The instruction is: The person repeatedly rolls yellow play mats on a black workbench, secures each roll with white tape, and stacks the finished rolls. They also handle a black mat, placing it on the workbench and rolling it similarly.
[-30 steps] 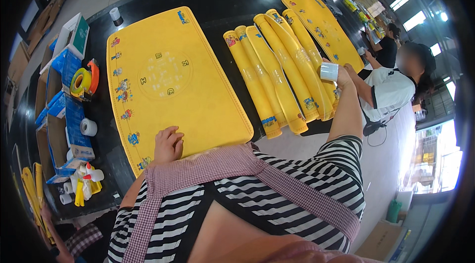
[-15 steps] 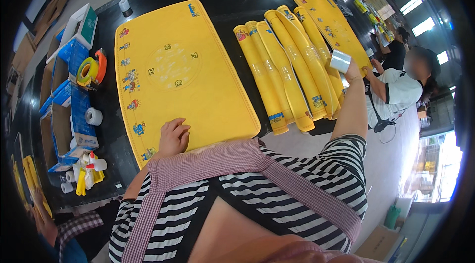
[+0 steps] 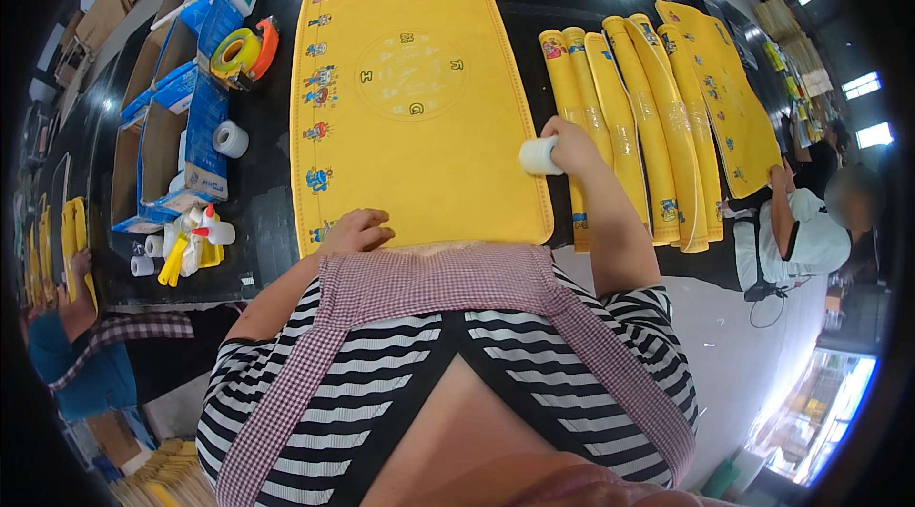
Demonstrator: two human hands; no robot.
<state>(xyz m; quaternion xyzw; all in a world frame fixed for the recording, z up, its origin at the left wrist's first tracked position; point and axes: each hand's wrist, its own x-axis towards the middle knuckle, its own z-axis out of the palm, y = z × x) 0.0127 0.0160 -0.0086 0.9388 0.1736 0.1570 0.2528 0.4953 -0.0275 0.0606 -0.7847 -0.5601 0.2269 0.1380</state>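
A yellow mat [image 3: 419, 183] with small cartoon figures along its left edge and a faint circle lies flat in front of me. My left hand [image 3: 356, 232] rests on its near left part, fingers loosely out and holding nothing. In my right hand [image 3: 573, 145] is a roll of whitish tape [image 3: 540, 156], held over the mat's right edge. Just right of that hand, several rolled yellow mats [image 3: 624, 140] lie side by side, with shiny clear bands around their middles.
Blue cardboard boxes [image 3: 205, 126] stand at the left, beside a tape dispenser [image 3: 246, 54], a white roll [image 3: 230, 139] and white bottles [image 3: 215, 229]. Another flat yellow mat [image 3: 734, 116] lies far right, touched by a co-worker [image 3: 805, 240]. A second person [image 3: 86, 354] works at far left.
My right hand has brought the tape roll leftward from above the rolled mats to the flat mat's right edge. My left hand stays on the mat. The view has shifted.
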